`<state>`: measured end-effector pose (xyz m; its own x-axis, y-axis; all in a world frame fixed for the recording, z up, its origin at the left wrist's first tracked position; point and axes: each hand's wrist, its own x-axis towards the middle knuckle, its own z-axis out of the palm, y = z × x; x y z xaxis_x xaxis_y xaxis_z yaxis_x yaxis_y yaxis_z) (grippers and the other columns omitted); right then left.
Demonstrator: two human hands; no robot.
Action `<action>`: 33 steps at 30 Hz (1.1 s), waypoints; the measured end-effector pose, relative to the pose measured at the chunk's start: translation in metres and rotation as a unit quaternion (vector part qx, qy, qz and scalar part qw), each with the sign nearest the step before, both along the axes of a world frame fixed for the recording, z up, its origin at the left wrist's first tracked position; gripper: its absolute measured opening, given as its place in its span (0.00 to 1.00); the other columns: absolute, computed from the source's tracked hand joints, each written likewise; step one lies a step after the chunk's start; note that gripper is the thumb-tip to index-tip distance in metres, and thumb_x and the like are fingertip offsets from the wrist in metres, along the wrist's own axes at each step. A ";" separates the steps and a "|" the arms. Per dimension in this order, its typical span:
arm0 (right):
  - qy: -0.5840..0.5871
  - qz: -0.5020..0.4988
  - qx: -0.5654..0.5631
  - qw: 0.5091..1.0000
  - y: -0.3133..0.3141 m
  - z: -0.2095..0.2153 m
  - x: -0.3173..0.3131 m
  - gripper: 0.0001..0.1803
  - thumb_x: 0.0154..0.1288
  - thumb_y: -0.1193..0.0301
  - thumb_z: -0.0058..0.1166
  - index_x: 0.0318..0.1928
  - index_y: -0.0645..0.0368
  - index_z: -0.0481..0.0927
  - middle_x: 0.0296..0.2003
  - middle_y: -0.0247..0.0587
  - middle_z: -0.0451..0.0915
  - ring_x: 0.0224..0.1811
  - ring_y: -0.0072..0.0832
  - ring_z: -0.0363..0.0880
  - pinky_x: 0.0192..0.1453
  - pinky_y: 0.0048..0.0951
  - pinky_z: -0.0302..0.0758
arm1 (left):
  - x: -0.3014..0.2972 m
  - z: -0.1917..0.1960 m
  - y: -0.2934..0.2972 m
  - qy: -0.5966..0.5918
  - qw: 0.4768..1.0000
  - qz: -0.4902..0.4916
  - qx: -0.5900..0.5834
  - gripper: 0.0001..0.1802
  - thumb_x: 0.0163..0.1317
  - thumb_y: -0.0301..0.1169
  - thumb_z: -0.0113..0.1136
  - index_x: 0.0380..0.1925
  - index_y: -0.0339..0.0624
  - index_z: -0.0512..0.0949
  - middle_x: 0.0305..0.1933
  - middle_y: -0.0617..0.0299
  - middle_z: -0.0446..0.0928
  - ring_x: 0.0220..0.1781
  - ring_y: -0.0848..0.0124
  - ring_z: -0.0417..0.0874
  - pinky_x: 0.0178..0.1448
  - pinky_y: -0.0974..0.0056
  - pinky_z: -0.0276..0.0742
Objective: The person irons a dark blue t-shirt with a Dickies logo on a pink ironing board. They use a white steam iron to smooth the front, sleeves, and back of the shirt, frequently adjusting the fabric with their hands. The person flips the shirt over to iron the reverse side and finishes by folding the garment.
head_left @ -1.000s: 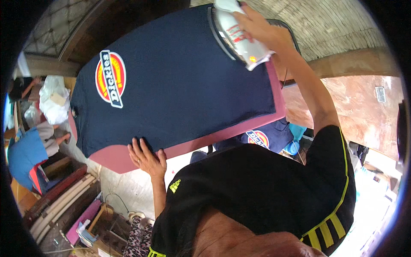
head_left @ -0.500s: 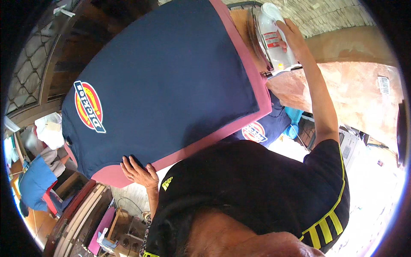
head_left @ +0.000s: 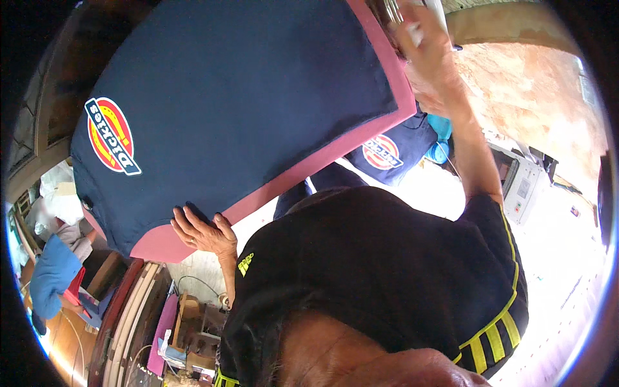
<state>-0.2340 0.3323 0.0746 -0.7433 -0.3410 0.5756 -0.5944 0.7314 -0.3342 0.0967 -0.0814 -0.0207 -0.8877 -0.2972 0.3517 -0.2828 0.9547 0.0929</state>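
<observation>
A dark navy T-shirt (head_left: pixel 238 97) lies spread over a pink-edged board (head_left: pixel 309 155). It bears a red, yellow and white printed emblem (head_left: pixel 113 135). My left hand (head_left: pixel 205 233) rests with fingers stretched on the shirt's near edge, by the board's rim. Up at the far right, beyond the board's corner, my right hand (head_left: pixel 425 45) has its fingers curled and is smeared by motion. Something shiny and whitish shows at those fingers, cut off by the picture's top edge; its kind cannot be made out.
A second navy garment (head_left: pixel 383 151) with a similar emblem lies below the board's right corner. Brownish sheeting (head_left: pixel 516 84) covers the far right. A grey box-shaped device (head_left: pixel 523 190) stands under it. Stacked boards (head_left: pixel 126 316) and a blue cloth (head_left: pixel 55 274) are at the lower left.
My right hand has left its place on a white bottle-like object with a red label and moved up and left. The view has shifted, so the shirt sits higher. My left hand stays at the shirt's edge.
</observation>
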 end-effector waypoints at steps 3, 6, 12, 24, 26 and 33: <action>-0.149 -0.035 -0.030 0.988 -0.012 -0.034 0.041 0.18 0.62 0.70 0.65 0.50 0.65 0.79 0.33 0.50 0.83 0.39 0.43 0.85 0.41 0.37 0.81 | 0.003 -0.003 0.000 0.004 1.000 -0.005 0.011 0.39 0.71 0.57 0.41 0.71 0.38 0.64 0.76 0.44 0.60 0.78 0.42 0.54 0.76 0.40 0.48; -0.204 -0.110 -0.021 0.972 -0.013 -0.052 0.048 0.17 0.60 0.71 0.67 0.49 0.64 0.81 0.34 0.49 0.84 0.38 0.40 0.85 0.41 0.36 0.81 | 0.000 0.006 0.003 0.020 0.998 -0.002 0.052 0.38 0.71 0.57 0.42 0.70 0.39 0.66 0.76 0.45 0.60 0.78 0.42 0.53 0.75 0.40 0.47; -0.285 -0.138 -0.136 0.939 0.005 -0.066 0.042 0.15 0.57 0.69 0.71 0.42 0.63 0.83 0.32 0.45 0.85 0.33 0.32 0.85 0.39 0.30 0.80 | -0.085 0.051 0.040 0.085 0.971 -0.172 0.145 0.25 0.63 0.40 0.58 0.58 0.41 0.77 0.67 0.46 0.70 0.70 0.43 0.64 0.71 0.41 0.57; -0.245 0.001 -0.137 0.960 -0.007 -0.022 0.047 0.08 0.58 0.77 0.68 0.31 0.63 0.79 0.25 0.34 0.78 0.26 0.22 0.76 0.32 0.26 0.74 | -0.321 0.044 0.210 0.033 0.795 -0.571 0.203 0.21 0.59 0.24 0.61 0.54 0.47 0.78 0.60 0.61 0.77 0.54 0.56 0.82 0.56 0.54 0.80; -0.325 -0.018 -0.166 0.931 0.003 -0.033 0.035 0.08 0.60 0.77 0.68 0.33 0.61 0.79 0.28 0.32 0.79 0.26 0.20 0.75 0.32 0.24 0.72 | -0.337 0.044 0.211 0.000 0.799 -0.570 0.190 0.19 0.58 0.24 0.61 0.51 0.47 0.79 0.56 0.61 0.78 0.53 0.57 0.83 0.54 0.54 0.81; -0.682 0.069 -0.523 0.507 0.011 -0.018 0.009 0.10 0.67 0.70 0.62 0.47 0.58 0.81 0.33 0.29 0.80 0.27 0.16 0.74 0.29 0.21 0.68 | -0.346 0.041 0.206 0.094 0.769 -0.548 0.313 0.09 0.58 0.27 0.61 0.40 0.46 0.82 0.44 0.60 0.81 0.45 0.58 0.84 0.48 0.57 0.84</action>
